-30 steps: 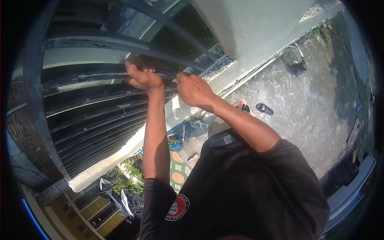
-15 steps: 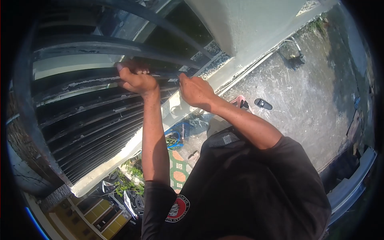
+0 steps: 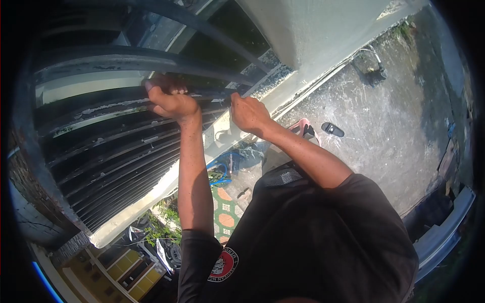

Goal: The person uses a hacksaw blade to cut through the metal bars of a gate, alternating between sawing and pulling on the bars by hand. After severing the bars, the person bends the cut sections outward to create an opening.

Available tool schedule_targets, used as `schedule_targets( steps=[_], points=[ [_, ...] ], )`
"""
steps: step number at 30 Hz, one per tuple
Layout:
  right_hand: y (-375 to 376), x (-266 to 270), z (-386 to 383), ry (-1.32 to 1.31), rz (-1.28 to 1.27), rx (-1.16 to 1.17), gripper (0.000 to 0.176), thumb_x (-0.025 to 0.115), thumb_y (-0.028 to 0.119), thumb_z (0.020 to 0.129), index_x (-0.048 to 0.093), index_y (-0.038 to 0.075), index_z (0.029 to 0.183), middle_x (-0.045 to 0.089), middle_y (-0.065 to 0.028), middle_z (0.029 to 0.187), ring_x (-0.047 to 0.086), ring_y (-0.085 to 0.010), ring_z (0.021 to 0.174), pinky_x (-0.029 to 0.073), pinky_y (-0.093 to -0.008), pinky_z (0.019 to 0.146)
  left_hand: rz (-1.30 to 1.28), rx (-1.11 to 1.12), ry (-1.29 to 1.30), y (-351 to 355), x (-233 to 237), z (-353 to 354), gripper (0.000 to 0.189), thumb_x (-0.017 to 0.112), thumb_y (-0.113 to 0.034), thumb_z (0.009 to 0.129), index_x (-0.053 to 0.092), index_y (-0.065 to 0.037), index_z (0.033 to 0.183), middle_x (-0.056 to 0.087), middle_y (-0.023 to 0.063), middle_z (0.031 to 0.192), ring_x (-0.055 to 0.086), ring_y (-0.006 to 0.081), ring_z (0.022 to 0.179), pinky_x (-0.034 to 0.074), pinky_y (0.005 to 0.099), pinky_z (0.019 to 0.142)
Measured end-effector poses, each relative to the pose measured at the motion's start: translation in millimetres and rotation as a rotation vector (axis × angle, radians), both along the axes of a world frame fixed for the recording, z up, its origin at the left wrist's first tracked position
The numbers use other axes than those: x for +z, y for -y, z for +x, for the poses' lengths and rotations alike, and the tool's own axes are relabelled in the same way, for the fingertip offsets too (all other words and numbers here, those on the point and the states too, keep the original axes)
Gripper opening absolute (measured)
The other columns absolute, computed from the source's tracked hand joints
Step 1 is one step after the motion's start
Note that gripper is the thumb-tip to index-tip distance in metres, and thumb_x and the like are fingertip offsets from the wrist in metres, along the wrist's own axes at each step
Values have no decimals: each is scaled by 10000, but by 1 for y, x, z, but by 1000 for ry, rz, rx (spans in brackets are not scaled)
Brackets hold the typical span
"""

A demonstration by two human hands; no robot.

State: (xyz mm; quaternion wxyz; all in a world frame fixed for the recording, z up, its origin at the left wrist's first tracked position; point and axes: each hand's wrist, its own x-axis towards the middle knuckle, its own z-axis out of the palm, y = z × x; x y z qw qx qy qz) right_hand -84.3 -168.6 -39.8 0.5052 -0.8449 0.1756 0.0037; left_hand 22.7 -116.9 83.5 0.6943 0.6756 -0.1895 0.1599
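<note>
- Along the far left side runs a dark metal railing [image 3: 101,171], its long bars set between a battered left post [image 3: 48,184] and the pale concrete ledge [image 3: 164,182].
- The left hand [image 3: 175,103] is curled at a flaking bar [image 3: 93,110] in the upper part of the railing and looks to be gripping it, though shade partly hides the fingers.
- The right hand [image 3: 250,115] sits nearer that bar's right end, fingers bent in towards the palm; I cannot tell whether it grips the bar or holds anything small.
- Judged by its look, the bar should feel hard and stiff, well anchored and not for lifting; neither hand bears its weight.
- Its coating looks brittle: pale, lifted flakes left of the left hand would likely feel rough and might crumble under the fingers.
- A sound hold seems likeliest on the smoother stretch between the hands, away from the peeling patches.
- Readable writing is scant: a round red-and-white emblem [image 3: 225,265] on the black shirt [image 3: 308,237] carries curved capitals, perhaps "PASUKAN NG", cut off by folds.
- On the concrete floor [image 3: 389,156] to the right, a black slide sandal [image 3: 332,130] shows a pale strap mark too small to read.
</note>
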Motion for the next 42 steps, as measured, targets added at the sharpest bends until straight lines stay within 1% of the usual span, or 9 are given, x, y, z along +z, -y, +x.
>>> schedule_targets(
  steps=[2,9,14,18,20,23,26,29,42],
  points=[
    [0,-51,10,-94,3,-5,318,417,181,986,598,-62,1081,689,-298,890,672,-490,868,532,-555,800,8,6,-18,-2,1,-3,350,365,-360,944,334,-142,673,359,4,540,311,98,451,282,259,443],
    [7,-15,-4,-110,8,78,307,437,178,971,598,-35,1123,687,-310,909,677,-478,902,534,-551,820,3,-62,-3,-4,0,2,360,369,-383,945,337,-144,678,350,3,536,304,102,452,278,266,440],
    [14,-52,13,-139,-44,125,284,453,142,934,579,-42,1111,690,-299,879,675,-479,894,528,-548,821,31,-23,-9,-3,2,-2,363,367,-392,945,341,-142,683,339,7,533,295,108,455,287,270,452],
    [12,-4,-2,-135,-15,95,307,458,119,926,618,-44,1131,706,-280,942,696,-436,950,564,-495,837,-6,-33,-22,-2,1,-1,358,370,-356,938,368,-124,666,369,9,538,322,108,452,303,263,448],
    [8,-55,7,-143,-38,87,295,447,127,936,595,-39,1130,697,-291,921,683,-459,931,544,-524,827,-59,-31,-27,-2,1,0,356,380,-317,929,383,-109,640,389,9,543,331,108,440,308,252,436],
    [16,-60,9,-161,-32,102,288,444,134,940,555,-32,1148,686,-305,906,669,-484,919,520,-558,814,-19,-21,-18,-1,3,-1,348,380,-314,923,375,-113,638,381,10,543,329,110,439,311,257,437],
    [5,-24,-5,-160,32,48,300,428,124,929,554,-43,1145,687,-308,919,669,-483,932,532,-543,822,-18,-36,7,-3,1,1,346,378,-311,921,370,-114,636,380,10,539,333,113,437,309,256,434],
    [7,-65,5,-226,-25,81,331,451,111,915,585,-51,1171,702,-298,980,696,-441,966,556,-510,853,-39,-14,-31,-2,1,0,349,373,-312,919,370,-111,634,379,13,535,333,114,435,309,256,432],
    [28,-33,5,-208,-10,147,342,427,130,945,608,-36,1183,691,-307,997,678,-457,982,534,-525,873,-21,-54,-4,-2,3,0,334,362,-283,907,360,-102,627,368,27,538,322,126,438,324,271,432]
  ],
)
